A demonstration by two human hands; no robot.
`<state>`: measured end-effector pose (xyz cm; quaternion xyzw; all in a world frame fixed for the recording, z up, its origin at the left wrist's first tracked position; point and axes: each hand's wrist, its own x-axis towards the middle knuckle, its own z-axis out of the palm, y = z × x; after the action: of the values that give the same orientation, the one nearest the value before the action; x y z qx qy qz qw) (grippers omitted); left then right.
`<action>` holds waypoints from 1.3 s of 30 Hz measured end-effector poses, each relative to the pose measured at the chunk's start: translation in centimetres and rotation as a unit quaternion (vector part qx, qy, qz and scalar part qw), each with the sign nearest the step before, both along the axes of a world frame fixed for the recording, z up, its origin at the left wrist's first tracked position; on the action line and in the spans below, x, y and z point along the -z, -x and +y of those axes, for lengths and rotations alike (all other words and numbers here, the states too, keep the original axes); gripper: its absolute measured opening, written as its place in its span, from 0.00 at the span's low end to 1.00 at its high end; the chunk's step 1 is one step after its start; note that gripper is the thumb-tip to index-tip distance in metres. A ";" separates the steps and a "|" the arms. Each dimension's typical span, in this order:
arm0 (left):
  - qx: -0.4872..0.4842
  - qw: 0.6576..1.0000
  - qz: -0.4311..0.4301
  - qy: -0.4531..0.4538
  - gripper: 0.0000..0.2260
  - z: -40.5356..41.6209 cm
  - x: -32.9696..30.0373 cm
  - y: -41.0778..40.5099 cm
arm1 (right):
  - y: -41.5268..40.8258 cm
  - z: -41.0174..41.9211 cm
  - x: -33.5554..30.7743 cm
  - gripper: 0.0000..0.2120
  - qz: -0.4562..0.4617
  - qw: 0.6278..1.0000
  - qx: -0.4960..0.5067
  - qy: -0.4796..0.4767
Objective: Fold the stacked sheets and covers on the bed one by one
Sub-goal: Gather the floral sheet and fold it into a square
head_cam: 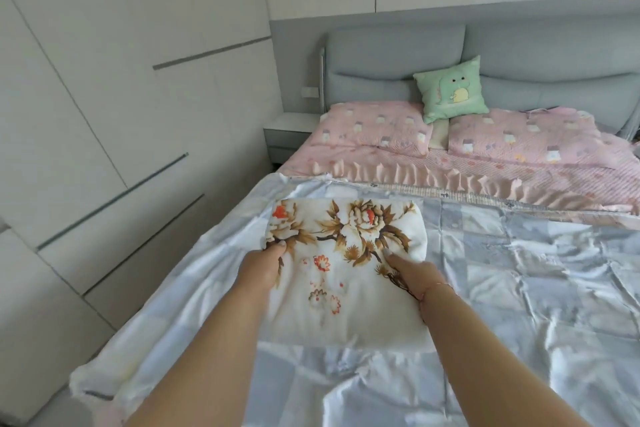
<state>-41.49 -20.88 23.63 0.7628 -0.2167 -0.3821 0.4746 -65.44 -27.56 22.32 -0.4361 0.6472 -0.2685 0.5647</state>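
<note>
**Both hands on a folded floral cover at the middle of the bed**

Head view: A folded white cover printed with brown and orange flowers (343,253) lay on the pale blue-and-white patchwork sheet (502,288) that was spread, wrinkled, over the near part of the bed. The floral cover sat left of the bed's middle, its far edge rounded into a fold and its near edge lying flat toward the person.

The left hand (265,263) rested on the cover's left edge, fingertips bent over the cloth near a brown leaf; whether the fingers pinched the fabric or only pressed on it could not be told. The right hand (414,272) lay on the cover's right side with its fingers fairly straight and pointing away, pressing the cloth down. A thin bracelet (438,286) circled the right wrist. Both bare forearms reached in from the bottom of the frame.

Beyond the patchwork sheet, a pink ruffled bedspread (485,180) covered the far part of the mattress. Two pink patterned pillows (374,128) lay side by side at the head, and a green cushion with a cartoon dinosaur (452,88) leaned against the grey-blue padded headboard (394,52) between them. A small bedside table (287,132) stood left of the bed, and pale wardrobe panels (104,97) filled the left wall.
</note>
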 end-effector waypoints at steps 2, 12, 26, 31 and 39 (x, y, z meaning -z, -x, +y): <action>-0.030 1.000 -0.001 0.006 0.15 2.4 -1.6 -1.7 | -2.1 0.3 -1.7 0.30 -0.014 0.999 -0.038 0.008; -0.242 0.970 0.009 0.032 0.11 17.7 -6.6 -5.0 | -11.1 6.4 -6.5 0.22 -0.076 0.966 -0.244 0.037; -0.505 0.863 0.020 -0.009 0.07 44.8 -6.2 -12.9 | -29.1 26.8 -5.8 0.14 -0.117 0.880 -0.456 -0.059; -0.560 0.828 0.019 -0.034 0.09 54.0 -4.5 -20.3 | -38.1 35.3 -3.5 0.09 -0.174 0.880 -0.422 -0.134; -0.597 0.801 0.020 -0.034 0.11 63.0 -3.1 -32.8 | -52.9 42.7 -0.7 0.15 -0.058 0.853 -0.518 -0.024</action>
<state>-8.72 42.11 26.77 0.7485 0.3047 -0.0454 0.5872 -12.57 15.13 22.98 -0.6783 0.3000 0.0543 0.6686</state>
